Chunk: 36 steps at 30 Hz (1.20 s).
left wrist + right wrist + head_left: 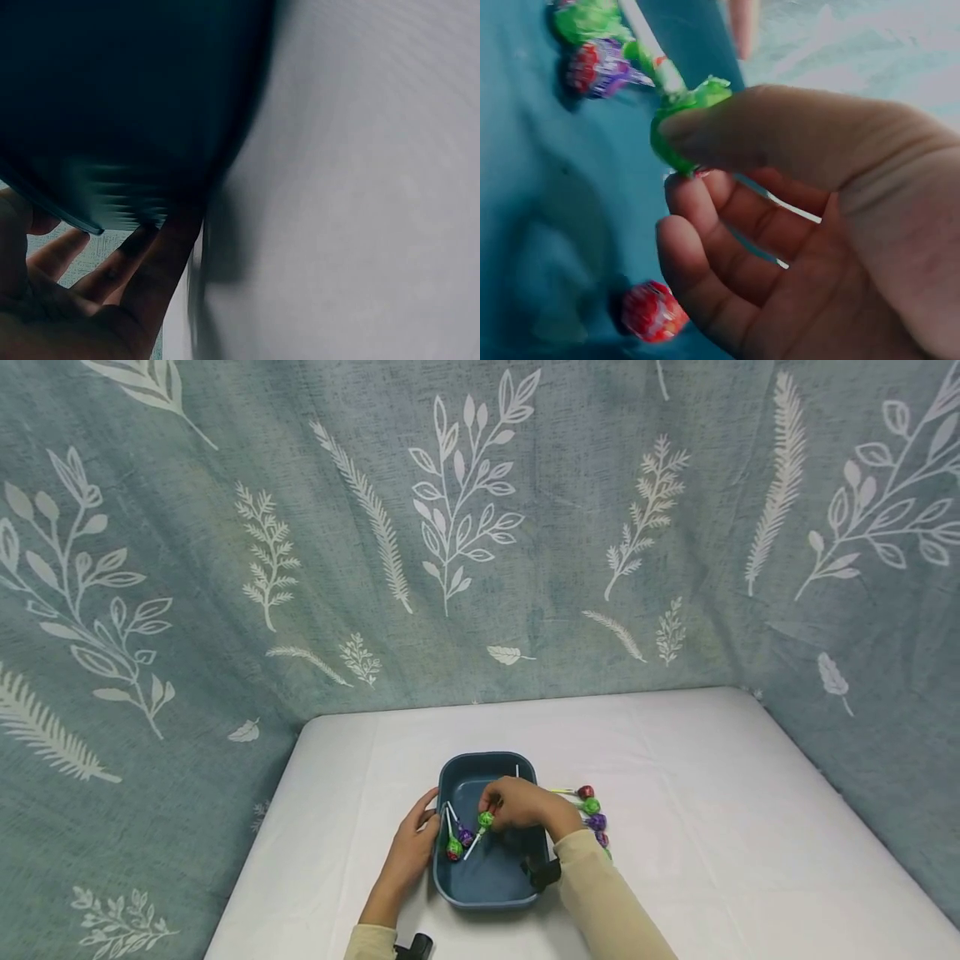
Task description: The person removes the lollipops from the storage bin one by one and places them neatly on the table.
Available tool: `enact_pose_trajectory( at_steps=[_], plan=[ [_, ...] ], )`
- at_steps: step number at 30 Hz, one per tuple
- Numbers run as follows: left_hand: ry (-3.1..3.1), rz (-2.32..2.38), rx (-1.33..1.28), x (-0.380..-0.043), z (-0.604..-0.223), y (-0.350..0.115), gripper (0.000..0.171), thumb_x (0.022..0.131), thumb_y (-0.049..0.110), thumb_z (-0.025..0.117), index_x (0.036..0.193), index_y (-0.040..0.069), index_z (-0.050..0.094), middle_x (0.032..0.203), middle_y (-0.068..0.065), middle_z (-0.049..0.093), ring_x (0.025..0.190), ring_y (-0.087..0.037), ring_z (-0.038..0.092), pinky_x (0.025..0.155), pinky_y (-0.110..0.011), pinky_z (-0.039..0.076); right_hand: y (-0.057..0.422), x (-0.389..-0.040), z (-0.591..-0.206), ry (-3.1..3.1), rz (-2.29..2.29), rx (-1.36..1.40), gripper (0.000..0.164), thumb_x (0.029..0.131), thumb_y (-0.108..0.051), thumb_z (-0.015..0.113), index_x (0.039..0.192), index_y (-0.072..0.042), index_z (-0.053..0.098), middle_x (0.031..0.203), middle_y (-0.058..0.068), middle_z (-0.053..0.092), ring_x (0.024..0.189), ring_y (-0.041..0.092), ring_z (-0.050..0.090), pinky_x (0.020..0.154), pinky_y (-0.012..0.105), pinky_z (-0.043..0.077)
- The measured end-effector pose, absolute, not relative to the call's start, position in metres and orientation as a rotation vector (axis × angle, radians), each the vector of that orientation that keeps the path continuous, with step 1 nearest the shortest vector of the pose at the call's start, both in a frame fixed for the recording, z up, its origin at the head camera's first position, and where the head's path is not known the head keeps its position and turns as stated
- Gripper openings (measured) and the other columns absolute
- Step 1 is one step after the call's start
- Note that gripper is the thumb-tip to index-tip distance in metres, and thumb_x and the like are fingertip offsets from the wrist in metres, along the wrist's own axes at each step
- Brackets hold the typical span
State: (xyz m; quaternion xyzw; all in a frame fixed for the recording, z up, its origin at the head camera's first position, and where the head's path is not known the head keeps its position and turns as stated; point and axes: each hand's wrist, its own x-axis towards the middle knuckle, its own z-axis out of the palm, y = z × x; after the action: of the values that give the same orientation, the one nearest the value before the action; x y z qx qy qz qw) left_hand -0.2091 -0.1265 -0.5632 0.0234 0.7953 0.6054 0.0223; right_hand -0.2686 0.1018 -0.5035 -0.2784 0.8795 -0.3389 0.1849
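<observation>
A dark blue rectangular bin (491, 893) with rounded corners stands on the table. At its left side, my left hand (412, 842) rests its fingers (154, 274) along the outer wall, with the thumb by the rim. Inside the bin, my right hand (517, 802) pinches a green-wrapped lollipop (676, 139) by its candy head between thumb and fingertips, its white stick angled away. A green lollipop (454, 848) and a purple lollipop (466, 837) lie together by the left wall. Under the right hand a red-wrapped lollipop (654, 311) shows on the bin floor.
Right of the bin, several more lollipops lie in a column on the white-covered table (712, 827), among them a red one (586, 792), a green one (591, 807) and a purple one (597, 822); the right arm partly hides them. A leaf-patterned curtain (525, 552) hangs behind.
</observation>
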Motion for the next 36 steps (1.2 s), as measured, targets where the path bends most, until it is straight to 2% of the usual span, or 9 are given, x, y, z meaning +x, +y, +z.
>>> enact_pose_trajectory(
  at_steps=[4,15,22,29,36],
  plan=[
    [2.454,1.899,0.081,-0.209,-0.564,-0.126,0.051,0.104,0.015,0.048,0.154,0.012,0.043,0.139,-0.028,0.056,0.120,-0.038,0.059,0.090,-0.047,0.050,0.114,-0.266,-0.496,2.491,-1.043,-0.765,0.024,0.078,0.004,0.075,0.097,-0.011,0.070,0.090,-0.002,0.064,0.081,0.015,0.058,0.073,0.034,0.051],
    [2.453,1.871,0.052,-0.210,-0.566,-0.125,0.051,0.103,0.015,0.047,0.153,0.016,0.045,0.139,-0.026,0.056,0.118,-0.036,0.061,0.087,-0.042,0.052,0.156,-0.251,-0.489,2.572,-1.278,-0.638,0.023,0.085,-0.004,0.074,0.107,-0.008,0.070,0.098,0.001,0.066,0.091,0.019,0.063,0.078,0.038,0.053],
    [2.456,1.859,0.043,-0.209,-0.564,-0.124,0.051,0.103,0.016,0.047,0.154,0.018,0.044,0.143,-0.025,0.054,0.122,-0.037,0.059,0.089,-0.046,0.052,0.184,-0.247,-0.492,2.616,-1.433,-0.467,0.022,0.086,-0.007,0.072,0.108,-0.009,0.069,0.102,0.002,0.066,0.096,0.021,0.062,0.079,0.040,0.051],
    [2.432,1.878,0.046,-0.211,-0.567,-0.126,0.052,0.103,0.014,0.047,0.154,0.018,0.044,0.140,-0.024,0.056,0.117,-0.034,0.060,0.083,-0.039,0.053,0.217,-0.248,-0.500,2.703,-1.503,-0.327,0.027,0.089,-0.008,0.070,0.116,-0.004,0.067,0.110,0.008,0.066,0.101,0.027,0.063,0.080,0.039,0.053],
    [2.411,1.891,0.050,-0.210,-0.564,-0.126,0.052,0.103,0.014,0.047,0.154,0.017,0.044,0.139,-0.025,0.057,0.114,-0.033,0.060,0.078,-0.038,0.054,0.247,-0.244,-0.514,2.799,-1.475,-0.119,0.032,0.092,-0.012,0.072,0.121,-0.001,0.065,0.111,0.012,0.067,0.106,0.031,0.063,0.084,0.047,0.051]
  ],
)
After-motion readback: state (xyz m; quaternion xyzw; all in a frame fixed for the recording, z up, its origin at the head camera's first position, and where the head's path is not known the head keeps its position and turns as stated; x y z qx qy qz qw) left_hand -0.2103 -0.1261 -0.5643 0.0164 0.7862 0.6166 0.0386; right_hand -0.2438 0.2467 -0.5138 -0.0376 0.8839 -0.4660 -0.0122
